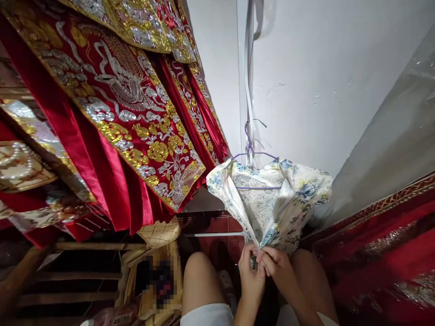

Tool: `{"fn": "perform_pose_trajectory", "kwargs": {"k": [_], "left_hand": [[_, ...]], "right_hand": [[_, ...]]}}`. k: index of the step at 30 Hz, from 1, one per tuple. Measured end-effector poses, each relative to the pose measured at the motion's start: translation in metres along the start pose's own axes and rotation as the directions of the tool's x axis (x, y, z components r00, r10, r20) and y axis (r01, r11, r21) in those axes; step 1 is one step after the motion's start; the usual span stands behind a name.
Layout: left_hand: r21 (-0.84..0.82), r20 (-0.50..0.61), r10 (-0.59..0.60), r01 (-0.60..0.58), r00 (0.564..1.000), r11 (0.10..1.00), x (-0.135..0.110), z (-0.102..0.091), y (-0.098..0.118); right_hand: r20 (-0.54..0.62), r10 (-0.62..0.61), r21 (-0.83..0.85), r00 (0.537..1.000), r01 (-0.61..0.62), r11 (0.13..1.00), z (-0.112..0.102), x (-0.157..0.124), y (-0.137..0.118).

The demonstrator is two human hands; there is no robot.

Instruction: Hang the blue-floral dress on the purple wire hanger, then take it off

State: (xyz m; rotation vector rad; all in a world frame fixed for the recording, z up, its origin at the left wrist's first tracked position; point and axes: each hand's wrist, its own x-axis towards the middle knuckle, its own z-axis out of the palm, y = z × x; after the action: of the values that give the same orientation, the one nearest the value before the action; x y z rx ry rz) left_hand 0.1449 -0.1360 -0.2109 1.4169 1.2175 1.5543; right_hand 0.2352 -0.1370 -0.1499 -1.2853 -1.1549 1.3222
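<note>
A cream dress with blue and yellow flowers (pixel 307 188) hangs in front of me on a purple wire hanger (pixel 249 147). Its zipped opening spreads wide at the neck and narrows to a point low down. At that point my left hand (pixel 251 267) pinches the cloth on one side. My right hand (pixel 273 267) is closed on the other side, fingertips touching the left ones. Whether the zipper pull itself is between the fingers is hidden. The lower part of the dress hangs behind both hands, near my knees.
Red garments with gold and silver embroidery (pixel 149 113) hang on the left. Red sparkling cloth (pixel 390 244) fills the right. A wooden bamboo rack (pixel 81 276) stands lower left beside a pale plastic bottle (pixel 115 314). The white wall (pixel 306 81) is behind the dress.
</note>
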Motion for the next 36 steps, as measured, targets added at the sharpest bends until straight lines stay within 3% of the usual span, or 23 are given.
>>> {"fn": "perform_pose_trajectory", "kwargs": {"k": [4,9,13,17,20,23,25,28,31,34,36], "left_hand": [[0.081,0.089,0.082,-0.089,0.993,0.993,0.006,-0.007,0.002],[0.063,0.249,0.064,-0.083,0.966,0.995,0.006,-0.003,0.006],[0.091,0.223,0.057,-0.079,0.973,0.993,0.002,-0.005,0.002],[0.124,0.203,0.004,-0.03,0.979,0.992,0.002,-0.002,-0.008],[0.13,0.222,-0.053,0.024,0.974,0.991,0.005,0.014,-0.016],[0.126,0.234,-0.079,0.05,0.969,0.991,0.005,0.032,-0.022],[0.142,0.25,-0.083,0.049,0.965,0.989,0.005,0.037,-0.026],[0.19,0.292,-0.087,0.031,0.952,0.981,0.004,0.032,-0.028],[0.201,0.367,-0.005,-0.075,0.93,0.977,0.013,0.019,-0.016],[0.1,0.461,0.191,-0.265,0.866,0.959,0.044,0.004,0.021],[0.066,0.365,0.311,-0.357,0.877,0.932,0.078,-0.005,0.057]], "right_hand": [[-0.154,-0.011,0.08,0.988,0.024,0.997,-0.009,0.004,0.002],[-0.298,0.093,0.239,0.95,-0.02,0.971,-0.026,0.002,0.008],[-0.312,0.107,0.33,0.944,0.002,0.944,-0.025,0.006,-0.004],[-0.261,0.018,0.201,0.965,0.036,0.979,-0.033,0.031,-0.052],[-0.24,-0.07,0.116,0.968,0.101,0.988,-0.047,0.061,-0.104],[-0.226,-0.18,0.152,0.957,0.217,0.964,-0.056,0.085,-0.15],[-0.236,-0.217,0.216,0.947,0.269,0.939,-0.055,0.093,-0.169],[-0.237,-0.227,0.256,0.945,0.286,0.923,-0.045,0.093,-0.178],[-0.213,-0.266,0.212,0.94,0.31,0.927,-0.034,0.086,-0.171],[-0.209,-0.295,0.177,0.932,0.333,0.926,-0.03,0.081,-0.165],[-0.214,-0.299,0.171,0.93,0.337,0.926,-0.03,0.08,-0.166]]}}
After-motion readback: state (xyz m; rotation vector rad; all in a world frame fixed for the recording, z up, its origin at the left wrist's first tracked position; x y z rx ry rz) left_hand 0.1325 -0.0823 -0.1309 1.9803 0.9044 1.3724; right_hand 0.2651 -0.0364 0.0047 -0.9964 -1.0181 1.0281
